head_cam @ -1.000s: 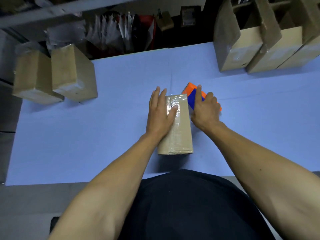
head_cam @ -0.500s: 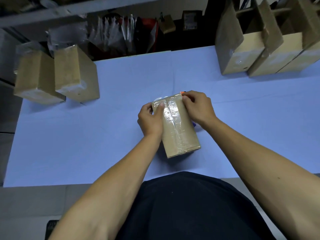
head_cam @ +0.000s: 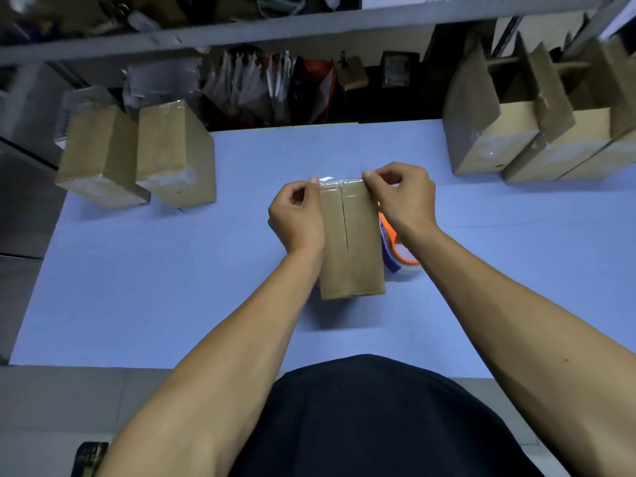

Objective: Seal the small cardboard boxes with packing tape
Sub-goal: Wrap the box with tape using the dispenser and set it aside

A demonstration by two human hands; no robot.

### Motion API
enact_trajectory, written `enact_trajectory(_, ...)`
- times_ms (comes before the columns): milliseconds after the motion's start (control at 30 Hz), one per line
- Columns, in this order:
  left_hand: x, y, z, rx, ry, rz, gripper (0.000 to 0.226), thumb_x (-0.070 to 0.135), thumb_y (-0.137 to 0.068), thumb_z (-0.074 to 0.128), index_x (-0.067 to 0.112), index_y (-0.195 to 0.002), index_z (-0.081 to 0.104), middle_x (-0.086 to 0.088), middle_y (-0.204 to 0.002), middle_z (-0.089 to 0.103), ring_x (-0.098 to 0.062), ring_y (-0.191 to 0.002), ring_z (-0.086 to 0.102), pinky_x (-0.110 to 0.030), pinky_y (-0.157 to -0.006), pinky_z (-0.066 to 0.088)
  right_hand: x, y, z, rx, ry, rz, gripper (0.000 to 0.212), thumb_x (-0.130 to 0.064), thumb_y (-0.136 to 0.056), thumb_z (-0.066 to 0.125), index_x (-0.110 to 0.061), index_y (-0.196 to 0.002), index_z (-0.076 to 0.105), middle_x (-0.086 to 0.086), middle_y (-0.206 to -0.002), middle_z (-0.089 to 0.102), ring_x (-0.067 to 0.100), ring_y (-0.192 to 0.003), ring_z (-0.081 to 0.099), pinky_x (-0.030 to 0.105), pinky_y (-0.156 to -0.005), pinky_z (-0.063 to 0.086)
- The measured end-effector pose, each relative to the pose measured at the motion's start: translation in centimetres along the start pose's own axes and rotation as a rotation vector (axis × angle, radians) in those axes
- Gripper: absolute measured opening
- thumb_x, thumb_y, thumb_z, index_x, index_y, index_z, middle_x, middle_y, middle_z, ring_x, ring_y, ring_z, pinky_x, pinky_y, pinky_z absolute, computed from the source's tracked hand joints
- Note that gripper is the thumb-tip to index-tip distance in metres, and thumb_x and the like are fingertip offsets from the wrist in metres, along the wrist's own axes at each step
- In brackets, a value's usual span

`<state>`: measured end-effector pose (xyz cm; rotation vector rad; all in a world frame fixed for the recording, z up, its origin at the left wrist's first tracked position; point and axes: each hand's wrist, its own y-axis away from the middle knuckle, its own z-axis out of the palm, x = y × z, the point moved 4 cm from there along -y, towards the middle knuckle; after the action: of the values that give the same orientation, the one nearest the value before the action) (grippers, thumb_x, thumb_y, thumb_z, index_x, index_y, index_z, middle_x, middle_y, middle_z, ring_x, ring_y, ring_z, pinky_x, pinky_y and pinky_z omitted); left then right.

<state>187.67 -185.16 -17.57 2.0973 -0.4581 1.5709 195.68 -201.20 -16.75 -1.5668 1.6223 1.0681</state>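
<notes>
A small brown cardboard box [head_cam: 351, 242] sits in the middle of the blue table [head_cam: 137, 277], long side toward me, with an untaped centre seam facing up. Clear tape shows along its far edge. My left hand [head_cam: 297, 218] grips the box's left far corner. My right hand [head_cam: 402, 197] pinches the right far corner. An orange and blue tape dispenser [head_cam: 395, 249] with a clear roll lies on the table just right of the box, partly hidden under my right wrist.
Two taped boxes [head_cam: 137, 153] stand at the far left of the table. Several open-flapped boxes [head_cam: 523, 132] stand at the far right. A metal shelf [head_cam: 275, 32] with clutter runs behind the table. The table's near edge meets my dark shirt.
My right hand let go of the tape dispenser and took hold of the box. Both hands turned the box over, so the taped face is gone and an untaped seam faces up.
</notes>
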Motion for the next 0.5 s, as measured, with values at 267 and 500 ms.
enact_trajectory(267,2.6,-0.5,0.5,0.012,0.042,0.149,0.019,0.014,-0.092,0.064,0.016,-0.074,0.059,0.005,-0.086,0.071,-0.005,-0.087,0.066,-0.012,-0.071,0.049,-1.8,-0.2,0.3,0.147,-0.108,-0.041,0.019,-0.031,-0.089,0.066,-0.017,-0.077,0.068,-0.008,-0.084,0.07,-0.004,-0.073,0.059,0.027,-0.079,0.051)
enact_trajectory(500,0.1,-0.5,-0.6,0.054,-0.029,0.16,0.016,0.008,-0.091,0.059,0.012,-0.077,0.052,-0.002,-0.097,0.069,-0.009,-0.088,0.064,-0.007,-0.067,0.046,-0.4,1.9,2.3,0.173,-0.16,0.006,0.018,-0.026,-0.08,0.068,-0.021,-0.065,0.06,-0.002,-0.075,0.066,0.01,-0.071,0.06,0.03,-0.071,0.05)
